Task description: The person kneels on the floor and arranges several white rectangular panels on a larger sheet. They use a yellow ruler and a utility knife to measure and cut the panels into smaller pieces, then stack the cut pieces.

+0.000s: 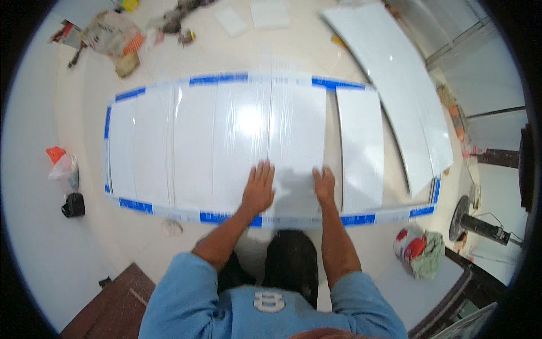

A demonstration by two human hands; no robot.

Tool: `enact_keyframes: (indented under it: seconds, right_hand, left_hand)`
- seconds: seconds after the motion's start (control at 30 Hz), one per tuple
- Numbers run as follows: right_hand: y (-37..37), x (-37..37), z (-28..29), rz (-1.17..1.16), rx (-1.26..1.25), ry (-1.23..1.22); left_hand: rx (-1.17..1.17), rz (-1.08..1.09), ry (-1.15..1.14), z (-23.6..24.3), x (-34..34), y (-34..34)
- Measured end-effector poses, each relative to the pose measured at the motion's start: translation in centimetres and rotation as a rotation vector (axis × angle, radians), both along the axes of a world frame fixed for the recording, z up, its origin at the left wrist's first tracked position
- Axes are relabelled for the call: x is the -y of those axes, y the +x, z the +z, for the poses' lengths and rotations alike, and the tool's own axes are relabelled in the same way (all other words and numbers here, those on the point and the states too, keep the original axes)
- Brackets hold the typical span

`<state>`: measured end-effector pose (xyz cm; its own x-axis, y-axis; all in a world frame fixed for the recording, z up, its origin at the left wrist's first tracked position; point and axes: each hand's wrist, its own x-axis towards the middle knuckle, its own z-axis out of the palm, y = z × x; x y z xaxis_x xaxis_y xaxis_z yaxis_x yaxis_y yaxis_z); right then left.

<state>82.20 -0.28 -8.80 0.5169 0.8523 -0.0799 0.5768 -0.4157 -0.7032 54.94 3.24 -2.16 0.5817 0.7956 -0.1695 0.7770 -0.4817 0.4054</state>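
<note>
A long row of glossy white panels (195,147) lies on the floor inside a border banded in blue and white (228,217). My left hand (259,189) rests flat on these panels with its fingers stretched out. Close to the right edge of the row is my right hand (324,186), thumb and fingers apart; whether it touches that edge I cannot tell. Beyond a gap to its right lies a separate narrow white panel (361,150). A long white panel (389,85) slants across the border's far right corner.
Two small white pieces (270,14) lie at the far side. Plastic bags (110,34) and loose items sit far left; a black pouch (73,205) is at the left. On the right are a bucket (409,244) with green cloth (430,257) and a dark fan (460,219).
</note>
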Motion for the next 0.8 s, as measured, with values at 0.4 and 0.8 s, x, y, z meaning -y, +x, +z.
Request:
enact_keyframes:
  seconds: [0.4,0.8]
  right_hand:
    - [8.3,-0.7,3.7,0.050,0.151,-0.254]
    - [23.1,0.5,2.8,-0.168,-0.068,-0.321]
  left_hand:
    - [-0.113,-0.035,-0.124,2.1,2.7,-0.9]
    - [-0.206,-0.017,-0.110,2.5,3.4,-0.3]
